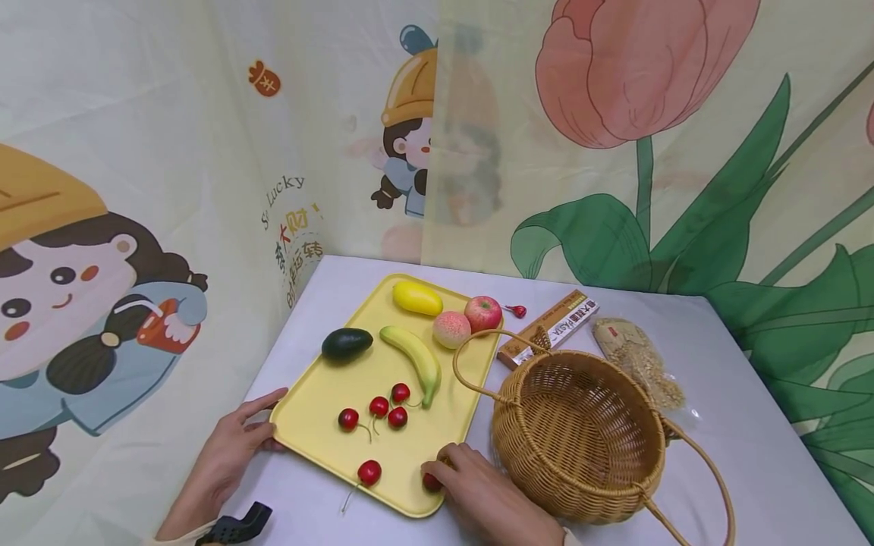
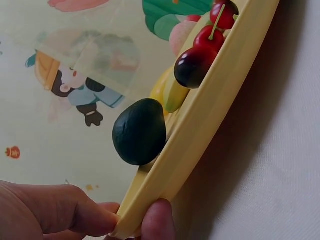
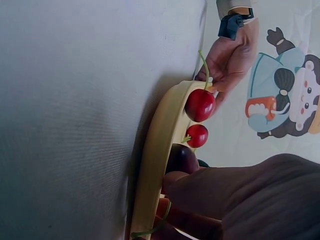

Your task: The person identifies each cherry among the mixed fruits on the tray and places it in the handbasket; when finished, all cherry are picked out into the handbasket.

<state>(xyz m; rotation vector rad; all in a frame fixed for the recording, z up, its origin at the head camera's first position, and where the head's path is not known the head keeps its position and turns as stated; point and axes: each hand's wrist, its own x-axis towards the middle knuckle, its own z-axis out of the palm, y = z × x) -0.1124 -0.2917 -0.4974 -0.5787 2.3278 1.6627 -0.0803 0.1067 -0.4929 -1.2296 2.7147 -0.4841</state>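
A yellow tray (image 1: 310, 440) lies on the table, holding a banana (image 1: 418, 361), a dark green avocado-like fruit (image 1: 347, 345), a yellow oval fruit (image 1: 417, 298), a peach (image 1: 451, 329), an apple (image 1: 482, 312) and several cherries (image 1: 369, 473). At its near-left corner my left hand (image 1: 228, 451) pinches the rim between thumb and fingers; the left wrist view shows the thumb (image 2: 158, 220) against the tray's side. My right hand (image 1: 493, 497) is at the near-right corner, its thumb and fingers around a dark red cherry (image 3: 182, 159), partly hidden by the hand.
Right of the tray stands a wicker basket (image 1: 580, 489), one handle reaching over the tray's edge. Behind it lie a pasta box (image 1: 548, 327), a clear bag of dry food (image 1: 638, 360) and a small red item (image 1: 517, 311). Printed curtains surround the table.
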